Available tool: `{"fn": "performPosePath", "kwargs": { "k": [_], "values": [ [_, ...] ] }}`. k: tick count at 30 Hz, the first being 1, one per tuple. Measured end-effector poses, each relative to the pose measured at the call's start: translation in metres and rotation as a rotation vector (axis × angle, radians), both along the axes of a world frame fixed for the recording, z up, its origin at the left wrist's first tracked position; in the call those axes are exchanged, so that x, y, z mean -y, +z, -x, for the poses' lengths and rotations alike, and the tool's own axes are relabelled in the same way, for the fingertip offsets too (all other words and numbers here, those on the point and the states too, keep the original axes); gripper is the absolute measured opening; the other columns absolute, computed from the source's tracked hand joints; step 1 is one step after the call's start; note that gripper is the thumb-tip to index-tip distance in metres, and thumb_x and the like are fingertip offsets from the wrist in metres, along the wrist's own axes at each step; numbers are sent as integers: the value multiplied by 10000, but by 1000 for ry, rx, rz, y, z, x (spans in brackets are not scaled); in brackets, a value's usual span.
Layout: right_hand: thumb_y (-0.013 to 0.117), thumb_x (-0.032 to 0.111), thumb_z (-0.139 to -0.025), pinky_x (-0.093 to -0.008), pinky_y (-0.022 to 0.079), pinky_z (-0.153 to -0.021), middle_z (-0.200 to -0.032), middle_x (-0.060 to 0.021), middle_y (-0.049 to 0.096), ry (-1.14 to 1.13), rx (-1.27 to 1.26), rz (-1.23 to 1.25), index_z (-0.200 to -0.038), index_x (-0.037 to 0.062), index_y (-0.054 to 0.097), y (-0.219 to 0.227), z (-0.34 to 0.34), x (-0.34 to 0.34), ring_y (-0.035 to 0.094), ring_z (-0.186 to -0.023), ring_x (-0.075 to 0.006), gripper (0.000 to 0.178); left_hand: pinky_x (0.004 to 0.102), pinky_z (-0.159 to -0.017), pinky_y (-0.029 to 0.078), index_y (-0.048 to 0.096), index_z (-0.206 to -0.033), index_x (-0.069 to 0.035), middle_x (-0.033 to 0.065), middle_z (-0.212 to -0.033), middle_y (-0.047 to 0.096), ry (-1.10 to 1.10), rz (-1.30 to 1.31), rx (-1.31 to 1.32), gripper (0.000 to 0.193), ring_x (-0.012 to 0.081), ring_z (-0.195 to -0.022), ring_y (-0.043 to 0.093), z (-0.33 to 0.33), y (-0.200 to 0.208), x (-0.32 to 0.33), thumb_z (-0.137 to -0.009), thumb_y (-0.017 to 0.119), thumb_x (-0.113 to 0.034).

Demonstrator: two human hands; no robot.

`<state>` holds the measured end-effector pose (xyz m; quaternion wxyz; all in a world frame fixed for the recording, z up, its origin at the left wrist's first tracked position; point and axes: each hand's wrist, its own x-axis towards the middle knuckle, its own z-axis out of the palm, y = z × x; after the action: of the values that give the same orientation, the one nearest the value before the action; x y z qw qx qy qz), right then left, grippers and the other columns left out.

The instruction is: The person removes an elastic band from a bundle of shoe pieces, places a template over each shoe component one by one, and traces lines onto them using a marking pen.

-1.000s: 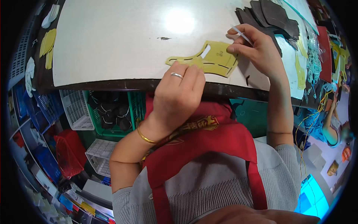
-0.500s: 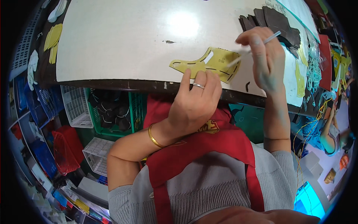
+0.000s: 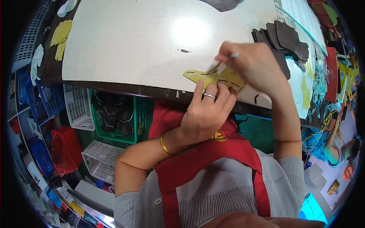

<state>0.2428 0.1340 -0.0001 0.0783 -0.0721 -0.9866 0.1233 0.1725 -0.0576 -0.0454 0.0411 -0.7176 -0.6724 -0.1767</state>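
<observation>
Two hands, left [image 3: 205, 114] and right [image 3: 253, 64], work on one yellow-green pattern piece [image 3: 215, 78] lying on one white table [image 3: 125, 41]. One stack of dark leather pieces [image 3: 285, 38] sits nearby. Below are two white baskets [image 3: 78, 106], one green basket [image 3: 138, 121] and one red basket [image 3: 62, 152].

Free room and obstacles. The white worktable [image 3: 125, 49] lies open from nine to twelve o'clock of the yellow pattern piece [image 3: 213, 77]. At two o'clock a stack of dark cut pieces [image 3: 283, 38] blocks the way, with a paper sheet [image 3: 300, 11] beyond it. At three o'clock the right hand [image 3: 254, 64] covers the pattern; at six o'clock the left hand [image 3: 207, 114] closes the near edge. Below the edge, a green crate [image 3: 137, 121] and white baskets [image 3: 78, 106] fill the space at seven o'clock.
</observation>
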Motion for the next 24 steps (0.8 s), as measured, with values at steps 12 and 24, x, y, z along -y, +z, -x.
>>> {"fn": "performPosePath", "kwargs": {
  "k": [12, 24],
  "values": [
    [677, 257, -978, -379, 510, -573, -743, -100, 671, -78, -41, 267, -921, 75, 670, -5, -55, 13, 672, -655, -312, 191, 482, -968, 548, 684, -1204, -37, 110, -1089, 621, -17, -67, -12, 362, 282, -978, 624, 3, 0, -6, -883, 616, -189],
    [667, 217, -984, -392, 496, -528, -633, -90, 609, -451, -255, 28, -832, 92, 624, -17, -77, 16, 646, -578, -291, 202, 289, -669, 541, 701, -1193, -126, 43, -1074, 642, -24, 15, -59, 396, 231, -877, 602, 4, 11, -17, -804, 633, -97]
  ]
}}
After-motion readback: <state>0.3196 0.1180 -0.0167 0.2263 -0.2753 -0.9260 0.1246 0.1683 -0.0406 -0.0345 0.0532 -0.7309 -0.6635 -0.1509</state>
